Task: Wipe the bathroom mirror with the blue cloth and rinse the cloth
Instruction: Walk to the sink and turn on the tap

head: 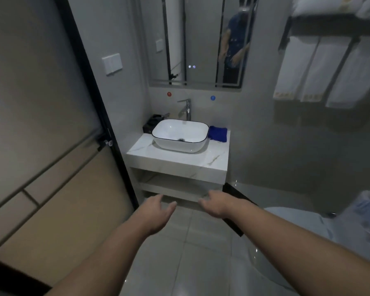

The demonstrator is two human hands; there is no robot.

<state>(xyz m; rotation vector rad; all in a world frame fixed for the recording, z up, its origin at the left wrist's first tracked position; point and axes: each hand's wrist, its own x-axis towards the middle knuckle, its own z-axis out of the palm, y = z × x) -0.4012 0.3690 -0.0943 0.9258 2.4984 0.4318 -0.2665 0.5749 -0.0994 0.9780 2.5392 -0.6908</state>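
Here left hand (156, 212) and right hand (217, 205) hover empty, fingers (159, 197) loosely apart; blue cloth (218, 133) beside basin (179, 147).

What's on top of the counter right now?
A white basin, the blue cloth just right of it, a black box at its back left, a faucet rising behind. The basin hides the counter beneath it and part of the box.

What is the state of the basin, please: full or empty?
Empty: the basin shows a bare white bottom and its dark drain.

Glossy white ceramic basin (181, 133); veined marble counter (177, 161); fuzzy blue cloth (217, 134)
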